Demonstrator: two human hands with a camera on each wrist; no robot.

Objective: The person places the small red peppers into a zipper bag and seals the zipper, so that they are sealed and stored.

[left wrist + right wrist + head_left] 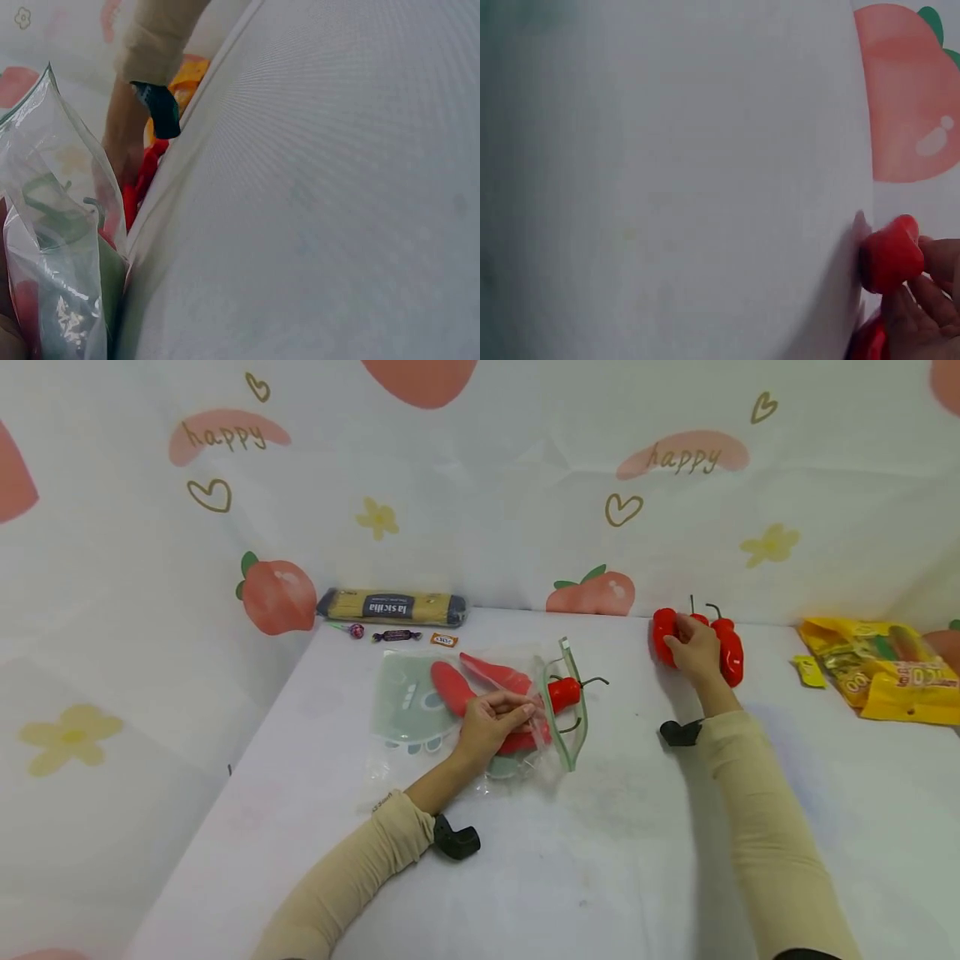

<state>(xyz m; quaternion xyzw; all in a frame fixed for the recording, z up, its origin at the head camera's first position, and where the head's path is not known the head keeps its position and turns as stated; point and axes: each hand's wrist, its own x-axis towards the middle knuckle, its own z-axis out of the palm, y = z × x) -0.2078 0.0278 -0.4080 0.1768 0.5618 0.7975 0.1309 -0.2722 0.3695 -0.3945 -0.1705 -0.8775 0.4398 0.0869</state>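
My left hand (491, 722) pinches the side of a clear zip bag (405, 693) with a green print, near its mouth. Inside the bag lie several red chili peppers (452, 687), and one red pepper (564, 694) sits at the opening with its stem poking out. My right hand (696, 647) holds a glossy red pepper (891, 255) between thumb and fingers at the back right. Beside it another red pepper (729, 652) lies on the table, and a further red piece shows partly behind the fingers.
A pasta pack (390, 607) lies along the back left. Before it are a lollipop (356, 631), a dark wrapped candy (397, 636) and an orange candy (444, 640). At the right lie a yellow candy bag (892, 668) and a small yellow packet (809, 671). A printed cloth hangs behind.
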